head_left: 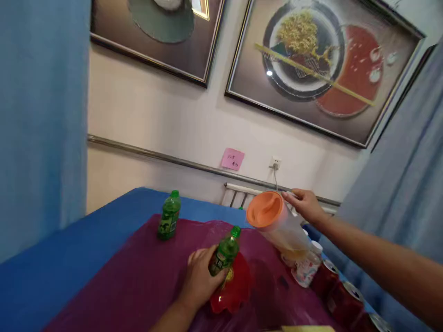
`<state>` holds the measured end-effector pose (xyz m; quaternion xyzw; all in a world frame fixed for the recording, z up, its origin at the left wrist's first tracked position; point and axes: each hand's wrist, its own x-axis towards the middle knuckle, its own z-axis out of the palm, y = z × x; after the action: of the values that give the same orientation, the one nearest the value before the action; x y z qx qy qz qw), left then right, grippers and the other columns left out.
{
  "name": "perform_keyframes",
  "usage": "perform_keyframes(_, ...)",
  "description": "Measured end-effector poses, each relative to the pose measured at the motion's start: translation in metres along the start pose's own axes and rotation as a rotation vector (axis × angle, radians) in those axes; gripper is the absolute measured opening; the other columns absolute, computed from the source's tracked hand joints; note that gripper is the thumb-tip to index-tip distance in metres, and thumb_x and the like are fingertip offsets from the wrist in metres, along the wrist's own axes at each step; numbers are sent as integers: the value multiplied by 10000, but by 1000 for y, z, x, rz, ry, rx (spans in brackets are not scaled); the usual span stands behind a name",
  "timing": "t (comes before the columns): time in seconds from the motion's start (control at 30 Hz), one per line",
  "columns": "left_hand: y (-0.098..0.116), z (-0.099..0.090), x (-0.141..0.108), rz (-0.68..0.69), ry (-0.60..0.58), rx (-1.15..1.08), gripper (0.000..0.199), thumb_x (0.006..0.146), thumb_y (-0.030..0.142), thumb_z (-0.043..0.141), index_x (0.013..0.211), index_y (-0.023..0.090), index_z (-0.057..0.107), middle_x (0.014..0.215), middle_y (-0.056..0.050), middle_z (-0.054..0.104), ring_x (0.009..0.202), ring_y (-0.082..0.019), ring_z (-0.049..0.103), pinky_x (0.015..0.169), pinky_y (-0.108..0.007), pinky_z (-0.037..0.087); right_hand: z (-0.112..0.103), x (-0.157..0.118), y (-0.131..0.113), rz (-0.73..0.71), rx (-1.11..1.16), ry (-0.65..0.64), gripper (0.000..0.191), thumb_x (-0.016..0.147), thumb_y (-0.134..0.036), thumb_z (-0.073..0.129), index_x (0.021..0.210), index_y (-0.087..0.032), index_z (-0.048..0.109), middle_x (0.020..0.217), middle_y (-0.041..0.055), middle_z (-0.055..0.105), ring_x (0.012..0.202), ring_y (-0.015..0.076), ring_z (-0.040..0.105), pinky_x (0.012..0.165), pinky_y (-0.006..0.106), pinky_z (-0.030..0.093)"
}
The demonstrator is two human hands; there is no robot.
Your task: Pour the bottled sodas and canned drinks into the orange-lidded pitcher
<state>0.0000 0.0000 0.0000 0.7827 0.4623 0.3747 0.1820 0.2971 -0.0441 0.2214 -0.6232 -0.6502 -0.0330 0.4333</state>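
Note:
My left hand point(200, 279) is wrapped round a green drink bottle point(224, 254), which leans slightly right over a red dish with a scalloped rim point(238, 290). Whether the bottle touches the dish I cannot tell. My right hand point(305, 205) grips a translucent pitcher point(289, 235) near its handle, which the fingers mostly hide. The pitcher is tilted, its orange lid point(265, 210) facing left towards the bottle's neck, and a little yellowish liquid shows low inside. A gap separates lid and bottle. Another green bottle point(169, 216) stands upright at the back left.
A purple plastic sheet point(138, 276) covers part of the blue tabletop point(114, 221). Along the right edge stand white-capped bottles point(308, 267) and several dark red cans point(344, 302). Something yellow point(308, 328) lies at the front edge. Behind are a wall rail and a socket point(275, 162) with a cable.

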Motion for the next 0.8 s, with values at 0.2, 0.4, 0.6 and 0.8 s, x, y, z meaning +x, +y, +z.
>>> perform_keyframes(0.2, 4, -2, 1, -13, -3, 6, 543, 723, 285, 822, 1241, 221, 673, 1177, -88, 732, 1136, -306, 630, 1034, -439, 411, 9, 5, -1, -20, 13, -38, 615, 748, -753, 587, 519, -248, 319, 540, -58, 229, 512, 91, 227, 463, 255, 184)
perform_keyframes(0.4, 4, -2, 0, 19, 12, -7, 539, 712, 278, 818, 1230, 238, 675, 1158, -72, 736, 1121, -297, 629, 1019, -424, 414, 12, 13, 2, -39, 5, -91, 601, 762, -718, 614, 535, -248, 316, 558, -59, 237, 530, 94, 242, 473, 259, 195)
perform_keyframes(0.6, 6, -4, 0, 18, 12, -23, 536, 712, 291, 819, 1226, 232, 680, 1150, -74, 741, 1113, -299, 632, 1016, -426, 411, 12, 15, -2, -70, -56, -135, 583, 776, -698, 599, 551, -252, 301, 556, -61, 240, 530, 95, 246, 472, 262, 190)
perform_keyframes(0.8, 9, -6, -2, 27, 17, -33, 529, 703, 293, 827, 1210, 238, 690, 1118, -64, 751, 1091, -300, 643, 1003, -428, 417, 9, 17, -8, -83, -86, -135, 587, 771, -703, 595, 548, -255, 288, 556, -62, 234, 533, 97, 245, 481, 269, 196)
